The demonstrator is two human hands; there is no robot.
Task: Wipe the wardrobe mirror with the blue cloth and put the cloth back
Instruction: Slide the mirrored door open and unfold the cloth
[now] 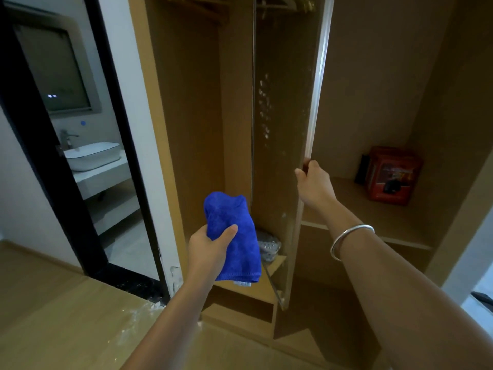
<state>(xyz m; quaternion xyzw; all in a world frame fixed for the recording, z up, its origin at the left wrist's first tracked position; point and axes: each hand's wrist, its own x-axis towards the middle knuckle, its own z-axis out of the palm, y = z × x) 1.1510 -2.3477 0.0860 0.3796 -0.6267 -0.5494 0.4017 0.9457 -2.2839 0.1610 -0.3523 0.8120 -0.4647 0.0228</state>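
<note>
The wardrobe mirror is a tall narrow panel on the inner side of the open wardrobe door, streaked with pale spots and smears. My left hand grips the bunched blue cloth in front of the wardrobe, just left of the mirror's lower part; the cloth hangs down from my fingers. My right hand holds the door's metal edge at mid height, with fingers curled round it. A silver bangle sits on my right forearm.
The open wooden wardrobe has a low shelf with a clear bag on it. On the right shelf stands a red box. At left a dark-framed doorway opens to a bathroom with a white basin. White dust lies on the wooden floor.
</note>
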